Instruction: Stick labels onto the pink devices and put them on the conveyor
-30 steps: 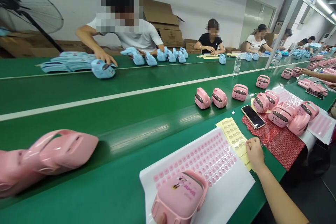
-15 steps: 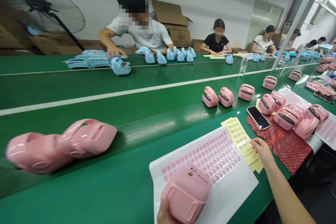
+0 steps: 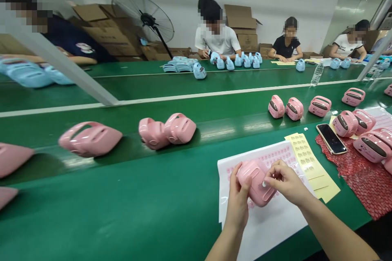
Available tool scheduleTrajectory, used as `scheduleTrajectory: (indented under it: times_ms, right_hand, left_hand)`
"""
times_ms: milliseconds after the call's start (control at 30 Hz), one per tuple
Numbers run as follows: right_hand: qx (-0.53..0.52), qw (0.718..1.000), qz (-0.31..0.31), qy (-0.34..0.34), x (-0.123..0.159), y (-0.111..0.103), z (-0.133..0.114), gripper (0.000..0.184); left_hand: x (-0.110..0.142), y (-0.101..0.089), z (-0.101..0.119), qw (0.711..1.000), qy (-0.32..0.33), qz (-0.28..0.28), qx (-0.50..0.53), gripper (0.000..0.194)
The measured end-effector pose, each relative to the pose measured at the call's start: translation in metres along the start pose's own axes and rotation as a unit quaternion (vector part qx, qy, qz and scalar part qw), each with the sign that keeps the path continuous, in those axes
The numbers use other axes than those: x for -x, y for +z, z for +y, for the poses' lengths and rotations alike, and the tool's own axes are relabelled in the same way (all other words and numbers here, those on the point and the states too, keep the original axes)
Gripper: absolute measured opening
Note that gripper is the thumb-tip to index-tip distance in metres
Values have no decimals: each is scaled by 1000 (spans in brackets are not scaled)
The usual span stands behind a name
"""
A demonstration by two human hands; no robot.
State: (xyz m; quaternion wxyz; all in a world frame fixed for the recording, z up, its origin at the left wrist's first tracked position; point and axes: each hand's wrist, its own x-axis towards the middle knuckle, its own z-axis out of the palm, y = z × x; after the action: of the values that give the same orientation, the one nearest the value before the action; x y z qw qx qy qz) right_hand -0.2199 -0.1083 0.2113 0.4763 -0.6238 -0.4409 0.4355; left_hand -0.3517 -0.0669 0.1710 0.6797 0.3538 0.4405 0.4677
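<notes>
My left hand (image 3: 239,195) grips a pink plastic casing (image 3: 256,179) by its left side, tilted above a white sticker sheet (image 3: 260,232) with rows of small pink stickers. Thumb and fingers of my right hand (image 3: 283,181) are pinched together at the casing's right side. A small whitish sticker (image 3: 264,184) shows at those fingertips, against the casing; its exact shape is too small to make out. Right of the white sheet lies a yellow sticker sheet (image 3: 301,153) with rows of pale stickers, over other yellow sheets.
Pink casings (image 3: 90,138) stand along the green belt (image 3: 92,179), with more at the right beside a phone (image 3: 331,138) on red bubble wrap (image 3: 358,183). A water bottle (image 3: 317,74) stands farther back. Across the belt, co-workers sit by blue casings (image 3: 199,71). A metal post (image 3: 76,65) rises at left.
My right hand has come from the yellow sheet to the casing. My left hand has turned and raised the casing. The view has swung left, bringing in more casings and another person.
</notes>
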Motion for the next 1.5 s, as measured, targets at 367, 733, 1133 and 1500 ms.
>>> scheduleTrajectory:
  times_ms: [367,733,1133,1500]
  right_hand:
    - [28,999,36,-26,2,8,3,11]
    - [231,888,178,-356,15,32,25,15]
    - [232,894,383,12,-10,-91,91,20]
    - [444,837,319,-6,-15,-76,84,22]
  left_hand:
    - [4,-1,2,1000,-9,-4,21,63]
    - [5,2,5,999,-13,34,13,67]
    - [2,-31,22,972,-98,112,182,52]
    - [16,-98,-8,956,-174,59,229,64]
